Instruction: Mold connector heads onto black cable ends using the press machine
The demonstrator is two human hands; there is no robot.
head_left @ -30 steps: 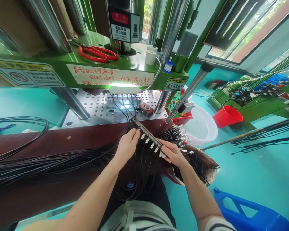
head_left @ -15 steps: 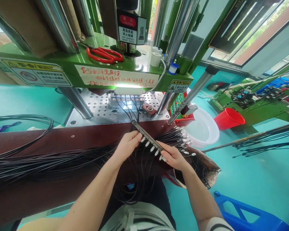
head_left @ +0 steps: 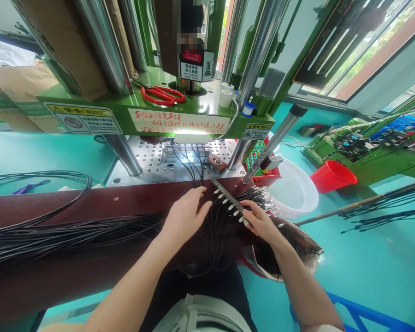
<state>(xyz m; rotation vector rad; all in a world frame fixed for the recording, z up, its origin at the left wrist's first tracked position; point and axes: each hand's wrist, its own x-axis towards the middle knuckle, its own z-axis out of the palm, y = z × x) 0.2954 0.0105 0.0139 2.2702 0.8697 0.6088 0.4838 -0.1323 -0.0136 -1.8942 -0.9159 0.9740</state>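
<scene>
In front of the green press, just past the edge of its perforated metal plate, a slim metal bar slants above the dark red bench, one end up toward the press and the other end down toward the person. A row of small pale plugs sticks out along the bar's underside, each with a black cable hanging from it. The right hand has its fingers clenched around the end of the bar farthest from the press. The left hand lies to the left of the bar with its fingers released and spread flat (whether they touch the bar itself cannot be told), over the dark mass of cables that runs along the bench in front of the press and off to its left. On the press's green top deck lie red scissors, beside a shiny column. More black cables lead from the bench back to a mould lit under the press deck. To the right of the press, on the teal floor, stand a white basin and, farther right, a red bucket.
</scene>
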